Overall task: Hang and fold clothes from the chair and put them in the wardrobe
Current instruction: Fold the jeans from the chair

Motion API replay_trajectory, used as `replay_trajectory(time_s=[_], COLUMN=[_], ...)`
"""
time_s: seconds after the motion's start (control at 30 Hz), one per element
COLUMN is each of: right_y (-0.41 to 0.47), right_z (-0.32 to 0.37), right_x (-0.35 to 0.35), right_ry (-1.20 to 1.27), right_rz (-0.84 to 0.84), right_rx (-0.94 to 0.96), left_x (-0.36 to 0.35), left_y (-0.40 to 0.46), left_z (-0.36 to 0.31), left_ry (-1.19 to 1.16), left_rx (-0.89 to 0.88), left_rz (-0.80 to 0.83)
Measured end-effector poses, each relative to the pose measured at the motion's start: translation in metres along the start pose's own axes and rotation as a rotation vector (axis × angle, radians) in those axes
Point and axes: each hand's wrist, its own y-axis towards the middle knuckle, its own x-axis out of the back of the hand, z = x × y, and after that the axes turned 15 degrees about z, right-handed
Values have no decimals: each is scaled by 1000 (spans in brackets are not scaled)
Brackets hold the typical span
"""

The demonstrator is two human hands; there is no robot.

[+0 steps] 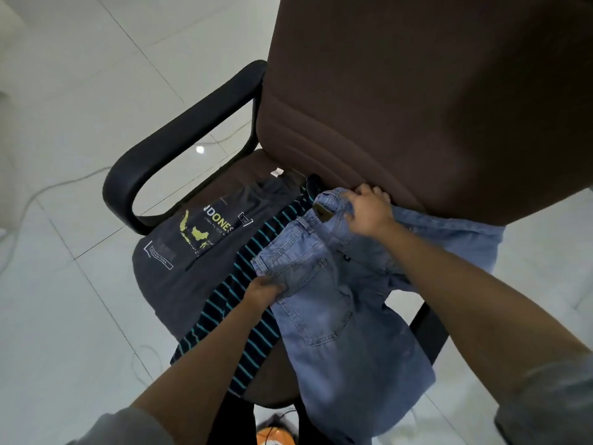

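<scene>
Across the seat of the brown chair (417, 101) I find three garments: light blue jeans (327, 303) on top at the right, a dark grey T-shirt (179, 252) at the left, a black striped top (244, 316) between them. I judge the jeans are being picked up first, for folding. My right hand (365, 210) grips the waistband near the backrest; my left hand (264, 289) pinches the denim by the back pocket. Next move calls for lifting clear without dragging the striped top. Print on the T-shirt reads "DONES", partly creased; smaller lettering illegible. Leather patch (322, 212) on the jeans: unreadable.
</scene>
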Motion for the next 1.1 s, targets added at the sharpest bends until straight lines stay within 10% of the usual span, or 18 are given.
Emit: replay_trajectory(time_s=[0.5,1.1], right_y=[-16,-236], right_z=[1,60], right_x=[5,76], right_ry=[344,717], right_rz=[207,-404], right_rx=[220,382], left_x=[-14,-9], left_y=[-33,-238], left_z=[-7,-69], left_ry=[-275,-87], left_rx=[-166,-958], left_rz=[-18,76])
